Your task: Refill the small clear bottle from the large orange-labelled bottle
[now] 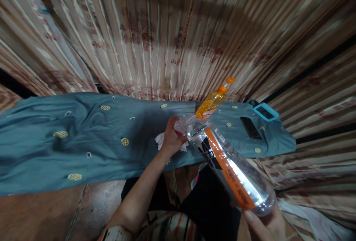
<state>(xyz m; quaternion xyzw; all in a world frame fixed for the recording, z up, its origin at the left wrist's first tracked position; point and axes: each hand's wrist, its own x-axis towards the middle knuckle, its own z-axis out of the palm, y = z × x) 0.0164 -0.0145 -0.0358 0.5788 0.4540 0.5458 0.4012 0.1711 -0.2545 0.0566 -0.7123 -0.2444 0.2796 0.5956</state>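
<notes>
A large clear plastic bottle with an orange-and-black label (230,170) lies tilted across the lower right of the frame, its neck pointing up and left toward the centre. The right hand (267,224), at the bottom right corner, cups the bottle's rounded base, fingers curled under it. The left hand (171,139), just left of centre, is closed around a crumpled white cloth or tissue (162,142) and pressed against the bottle's neck, where some crinkled clear wrap shows.

Just behind the neck stands a small translucent orange spray bottle (213,101) with an orange nozzle, leaning right. All this sits over a long surface draped in smooth teal fabric dotted with woven yellow ovals (83,137), stretching across the middle of the frame. On its right end lie a flat black phone (250,127) and a dark rectangular device with a turquoise rim (265,112). Pleated beige curtains with faded red print (167,36) fill the upper frame.
</notes>
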